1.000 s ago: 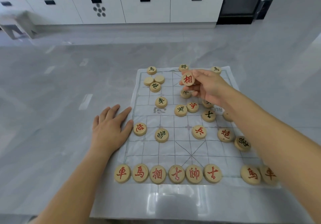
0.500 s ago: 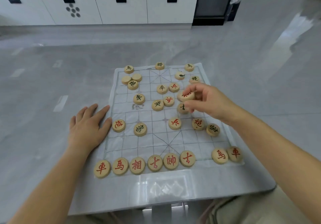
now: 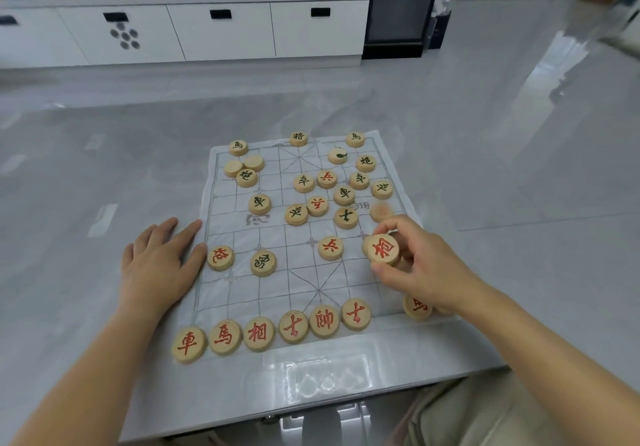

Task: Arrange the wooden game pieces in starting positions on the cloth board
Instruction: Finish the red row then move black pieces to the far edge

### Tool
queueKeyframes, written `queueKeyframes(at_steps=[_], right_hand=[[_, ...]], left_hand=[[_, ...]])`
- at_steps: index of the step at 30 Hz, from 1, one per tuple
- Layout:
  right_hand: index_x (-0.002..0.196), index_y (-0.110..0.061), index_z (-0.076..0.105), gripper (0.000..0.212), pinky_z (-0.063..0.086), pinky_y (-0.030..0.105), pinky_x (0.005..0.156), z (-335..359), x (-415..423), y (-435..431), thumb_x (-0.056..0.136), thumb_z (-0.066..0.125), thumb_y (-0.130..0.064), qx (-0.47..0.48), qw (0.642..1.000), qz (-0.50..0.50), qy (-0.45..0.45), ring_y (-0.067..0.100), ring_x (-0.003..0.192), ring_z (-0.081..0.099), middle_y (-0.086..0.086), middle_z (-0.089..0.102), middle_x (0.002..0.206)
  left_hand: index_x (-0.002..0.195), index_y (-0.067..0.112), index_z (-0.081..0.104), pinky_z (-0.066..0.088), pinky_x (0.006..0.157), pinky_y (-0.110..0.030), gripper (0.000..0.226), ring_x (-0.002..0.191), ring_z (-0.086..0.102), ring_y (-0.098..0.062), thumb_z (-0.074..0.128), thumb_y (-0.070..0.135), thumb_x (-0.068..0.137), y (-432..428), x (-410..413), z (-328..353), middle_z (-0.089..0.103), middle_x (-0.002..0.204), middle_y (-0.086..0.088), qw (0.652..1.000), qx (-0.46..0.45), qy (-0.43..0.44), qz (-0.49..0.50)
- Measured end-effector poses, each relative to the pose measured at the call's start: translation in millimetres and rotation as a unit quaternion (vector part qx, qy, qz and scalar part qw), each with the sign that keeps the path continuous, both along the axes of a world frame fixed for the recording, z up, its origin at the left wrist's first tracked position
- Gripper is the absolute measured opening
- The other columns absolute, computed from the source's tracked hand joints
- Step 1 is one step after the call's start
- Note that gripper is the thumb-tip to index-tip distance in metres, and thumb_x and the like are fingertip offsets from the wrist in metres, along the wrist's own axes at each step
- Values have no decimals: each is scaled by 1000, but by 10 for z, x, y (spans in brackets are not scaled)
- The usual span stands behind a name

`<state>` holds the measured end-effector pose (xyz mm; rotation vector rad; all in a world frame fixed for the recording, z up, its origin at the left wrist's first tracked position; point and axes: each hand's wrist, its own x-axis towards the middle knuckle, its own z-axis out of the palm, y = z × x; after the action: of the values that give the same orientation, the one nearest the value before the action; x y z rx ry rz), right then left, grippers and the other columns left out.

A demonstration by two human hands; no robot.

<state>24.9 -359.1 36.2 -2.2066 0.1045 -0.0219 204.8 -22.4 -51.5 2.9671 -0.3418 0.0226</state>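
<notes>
Head view, looking down at a white cloth board (image 3: 294, 283) with a thin printed grid. It's a bit wrinkly and laid on a glossy grey table (image 3: 69, 238). The right hand (image 3: 426, 265) is pinching a round pale-wood disc with a red carved character (image 3: 382, 249). The thumb is on the disc's near rim and the fingertips curl over its far rim, so the piece sits at the front of the grip with its face tipped up at the camera. It's over the board's right side, in the near half; can't tell if its lower edge touches the cloth. The left hand (image 3: 162, 265) lies flat on the table at the board's left edge, palm down, fingers straight and close together. Its thumb touches the cloth just beside a red-inked disc (image 3: 220, 257).

Along the board's near edge there's a tidy row of six red-inked discs (image 3: 258, 334), rims nearly touching. A seventh red piece (image 3: 417, 307) at the near right corner is half hidden under the right wrist. The board's far half is a loose scatter of black-inked discs (image 3: 345, 218) mixed with a few red ones. Two blank-faced discs (image 3: 233, 168) touch each other near the far left corner. All are thick, with rounded rims. A clear plastic tray (image 3: 325, 373) sits just off the board's near edge.
</notes>
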Motion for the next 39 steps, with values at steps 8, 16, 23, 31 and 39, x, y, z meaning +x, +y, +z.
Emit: queueKeyframes(at_steps=[8,16,23,31,39], right_hand=[[93,-37,57,47,37,21,84,-239,-189,-93,58,66,-67,-130,988,-29,-78,-1,89,50,-23,52,95],[98,-45,52,62,22,31,86,-601,-470,-118,55,46,-89,-228,971,-53,-52,-2,102,32,-22,43,105],[99,-44,53,61,25,34,87,-661,-500,-33,58,43,-88,-281,957,-62,-37,9,106,37,-16,44,108],[101,-42,59,62,21,31,88,-653,-512,-47,61,43,-86,-271,961,-33,-41,6,104,36,-16,45,107],[104,-41,61,74,25,34,88,-630,-477,-49,58,33,-93,-307,950,-46,-31,9,105,38,-19,42,105]], left_hand=[[142,46,32,18,112,-50,65,138,23,-28,17,70,84,-5,-7,14,33,150,0,1000,-5,-1,-4],[142,46,32,18,112,-50,65,138,24,-28,17,70,83,-10,-2,15,33,150,0,1000,1,-1,-3],[142,46,32,18,113,-50,65,139,23,-27,17,70,83,-2,-4,9,33,150,1,1000,0,-1,-2],[142,46,31,19,112,-49,65,139,23,-27,16,70,84,-2,6,-1,32,150,1,1000,4,-1,-3],[144,44,29,18,113,-48,58,140,21,-26,23,65,90,-23,-17,44,30,152,1,1000,12,9,0]])
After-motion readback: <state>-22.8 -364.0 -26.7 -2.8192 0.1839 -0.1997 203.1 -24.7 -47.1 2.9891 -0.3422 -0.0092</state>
